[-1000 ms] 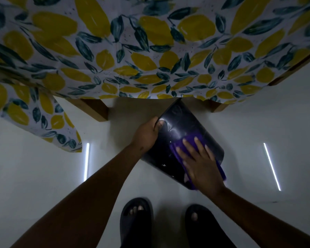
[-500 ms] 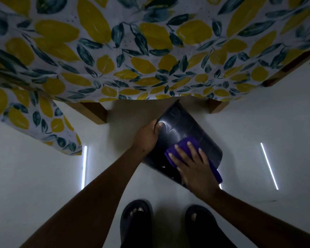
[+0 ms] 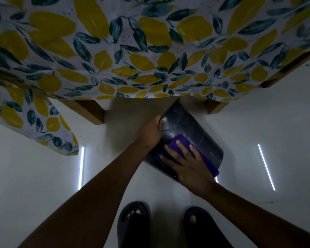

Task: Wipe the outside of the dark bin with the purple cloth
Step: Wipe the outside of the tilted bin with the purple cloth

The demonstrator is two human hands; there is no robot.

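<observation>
Head view looks straight down at a pale floor (image 3: 34,176) in dim light. Across the top of the frame spreads a tablecloth (image 3: 132,51) printed with yellow lemons and dark leaves; it covers a table whose wooden legs (image 3: 91,111) show below the cloth's edge at centre left and centre right. Just below that edge, in the middle of the frame, sits the dark bin (image 3: 195,133), tilted, its glossy outer wall facing the camera. The left hand (image 3: 149,131) grips the bin's left edge near the top, thumb curled over onto the dark surface. The right hand (image 3: 188,163) lies flat on the bin's lower part, its fingers (image 3: 170,150) spread wide and pressing the purple cloth (image 3: 180,142) against the wall; part of the cloth sticks out past the hand at the bin's lower right edge. Both forearms reach up from the bottom corners. Two feet in dark sandals (image 3: 132,222) stand at bottom centre. Thin bright streaks of light (image 3: 266,166) reflect off the floor at left and right.
</observation>
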